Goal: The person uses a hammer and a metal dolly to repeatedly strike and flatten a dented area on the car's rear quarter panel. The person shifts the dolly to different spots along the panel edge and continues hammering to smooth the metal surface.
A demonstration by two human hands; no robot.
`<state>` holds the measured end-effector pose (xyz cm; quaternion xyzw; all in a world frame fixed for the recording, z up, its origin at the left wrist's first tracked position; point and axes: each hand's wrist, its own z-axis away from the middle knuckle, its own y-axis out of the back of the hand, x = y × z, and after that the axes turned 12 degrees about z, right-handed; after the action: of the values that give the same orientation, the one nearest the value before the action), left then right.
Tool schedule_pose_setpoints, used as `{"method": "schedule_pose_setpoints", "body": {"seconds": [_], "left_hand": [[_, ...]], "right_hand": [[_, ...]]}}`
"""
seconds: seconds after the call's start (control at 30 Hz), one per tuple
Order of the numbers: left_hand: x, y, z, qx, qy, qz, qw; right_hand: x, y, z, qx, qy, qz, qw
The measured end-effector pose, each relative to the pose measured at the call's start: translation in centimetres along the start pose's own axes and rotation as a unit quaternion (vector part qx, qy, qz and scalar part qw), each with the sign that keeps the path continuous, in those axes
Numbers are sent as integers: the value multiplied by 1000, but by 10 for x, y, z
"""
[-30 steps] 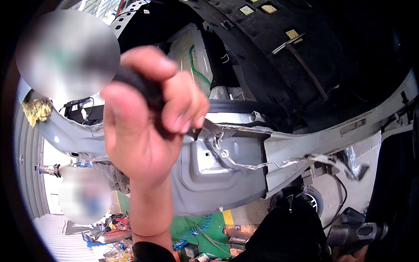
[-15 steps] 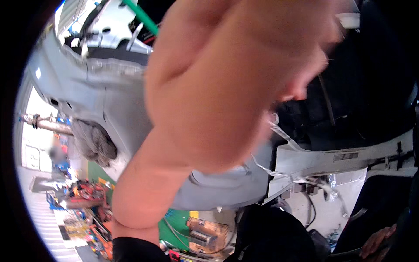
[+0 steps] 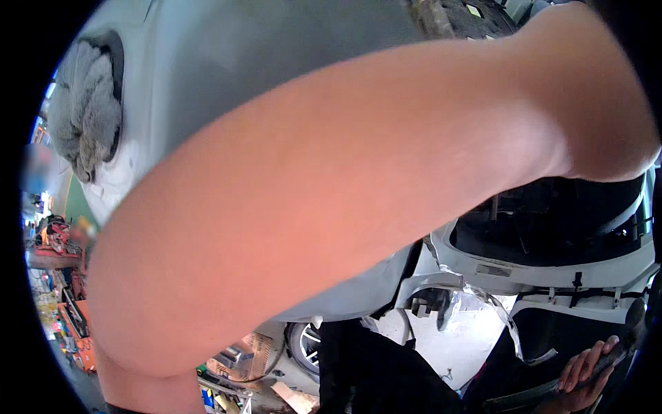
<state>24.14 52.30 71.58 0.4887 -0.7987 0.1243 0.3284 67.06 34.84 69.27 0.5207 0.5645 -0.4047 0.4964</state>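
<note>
My left forearm stretches diagonally across the view to my left hand (image 3: 593, 96) at the upper right, over the grey body of a stripped car (image 3: 241, 41); its fingers are hidden, so I cannot see what they hold. Low at the right, my right hand (image 3: 585, 372) has its fingers wrapped round the long handle of a dark hammer-like tool (image 3: 634, 317). A white, loosely hanging strip of wiring (image 3: 507, 328) runs down below the car's pale sill (image 3: 524, 269).
Grey cloth (image 3: 86, 107) fills an opening in the bodywork at left. Red equipment (image 3: 58, 241) and tool clutter (image 3: 76, 317) line the left side. A wheel (image 3: 303, 345) and cardboard (image 3: 245, 352) lie low in the middle. The dark interior (image 3: 538, 214) shows at right.
My left hand has swept up and rightward, its forearm now spanning the view. The camera's view of the car has shifted. My right hand shows more, higher up with the tool.
</note>
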Motion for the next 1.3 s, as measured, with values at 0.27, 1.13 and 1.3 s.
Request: {"method": "schedule_pose_setpoints", "body": {"seconds": [0.27, 1.13, 1.3], "left_hand": [[1, -11, 2, 1, -16, -23, 1000], [-9, -25, 14, 160, 0, 79, 984], [3, -11, 19, 149, 7, 107, 983]], "right_hand": [[-6, -17, 9, -28, -15, 44, 999], [-34, -30, 96, 111, -12, 1, 994], [-43, -56, 109, 130, -5, -17, 991]]}}
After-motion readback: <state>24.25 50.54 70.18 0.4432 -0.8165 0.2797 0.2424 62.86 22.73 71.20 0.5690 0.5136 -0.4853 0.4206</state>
